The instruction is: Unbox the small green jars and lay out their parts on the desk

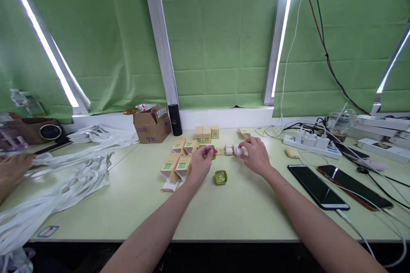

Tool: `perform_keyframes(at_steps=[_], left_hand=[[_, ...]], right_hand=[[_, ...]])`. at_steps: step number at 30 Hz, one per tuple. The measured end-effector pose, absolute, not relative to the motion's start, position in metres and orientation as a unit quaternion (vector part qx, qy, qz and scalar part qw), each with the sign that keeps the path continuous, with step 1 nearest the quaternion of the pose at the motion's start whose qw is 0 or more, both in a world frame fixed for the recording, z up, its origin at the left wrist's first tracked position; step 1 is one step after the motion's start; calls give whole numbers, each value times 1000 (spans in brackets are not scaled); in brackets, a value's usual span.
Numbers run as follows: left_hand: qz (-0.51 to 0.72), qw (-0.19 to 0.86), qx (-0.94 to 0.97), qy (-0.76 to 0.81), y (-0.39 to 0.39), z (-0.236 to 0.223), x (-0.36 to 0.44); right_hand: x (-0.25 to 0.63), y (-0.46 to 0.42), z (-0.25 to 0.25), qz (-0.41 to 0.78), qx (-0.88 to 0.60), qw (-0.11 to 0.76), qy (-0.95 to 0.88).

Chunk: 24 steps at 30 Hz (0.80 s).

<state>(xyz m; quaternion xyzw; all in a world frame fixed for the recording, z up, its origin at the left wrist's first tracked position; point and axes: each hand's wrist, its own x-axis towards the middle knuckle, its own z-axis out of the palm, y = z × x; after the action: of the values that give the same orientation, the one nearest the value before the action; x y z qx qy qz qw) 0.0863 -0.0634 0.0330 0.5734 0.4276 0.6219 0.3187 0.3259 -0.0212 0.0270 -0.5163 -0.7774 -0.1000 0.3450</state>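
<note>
Two hands are at work, apart from each other: the left hand (201, 164) has its thumb and fingers drawn together beside a cluster of tiny yellowish pieces (220, 152), while the right hand (255, 155) is bent over the pale pinkish-white rounded pieces (228, 149). The step under way looks like fine fingertip handling of these small parts; the next move would call for a light, exact pinch that leaves their neighbours undisturbed. Whether either hand grips anything I cannot tell, as the fingers hide their tips.

Counted: one square olive-green dish (221, 177) sits nearest the table edge, centred between the forearms. Four small tan cartons with green panels (183, 168) lie beside the left hand, and three similar upright tan boxes (206, 134) stand farther back. The pale pieces number perhaps two or three. Right of them lie two dark-screened phones (318, 185); far left, one other person's hand (14, 170) touches white fabric straps (73, 187).
</note>
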Motion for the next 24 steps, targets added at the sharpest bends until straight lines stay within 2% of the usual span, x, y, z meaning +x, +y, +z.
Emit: perform_keyframes(at_steps=[14,24], left_hand=[[613,305,589,429,-62,29,87],[611,301,589,435,-61,27,88]], right_hand=[[320,-14,8,-90,-556,276,-779],[323,-9,0,-118,-520,306,-789]])
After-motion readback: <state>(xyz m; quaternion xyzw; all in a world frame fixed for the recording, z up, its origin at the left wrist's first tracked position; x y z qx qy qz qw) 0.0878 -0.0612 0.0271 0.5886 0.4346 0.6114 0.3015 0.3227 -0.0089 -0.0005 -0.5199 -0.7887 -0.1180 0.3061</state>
